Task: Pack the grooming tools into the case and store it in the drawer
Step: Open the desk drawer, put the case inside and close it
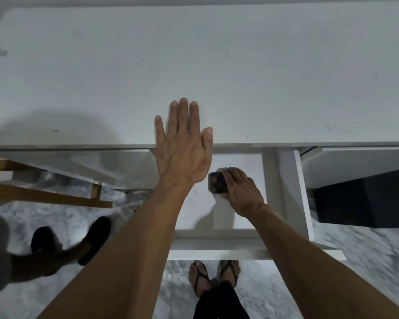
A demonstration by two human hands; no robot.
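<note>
No legible writing or brand on anything in view. Left hand [182, 146] flat, palm down, fingers straight and slightly spread, resting across front edge of white matte desk top [194, 65]; forearm extended straight. Right hand [240, 188] lower, inside pulled-out white drawer [219, 246], fingers curled over small dark checked-pattern case [215, 183], gripping it from right side. Case sits low over drawer's white floor; contact with floor cannot be told. Black box [364, 199] under desk, right. Wooden chair frame [44, 192] left.
</note>
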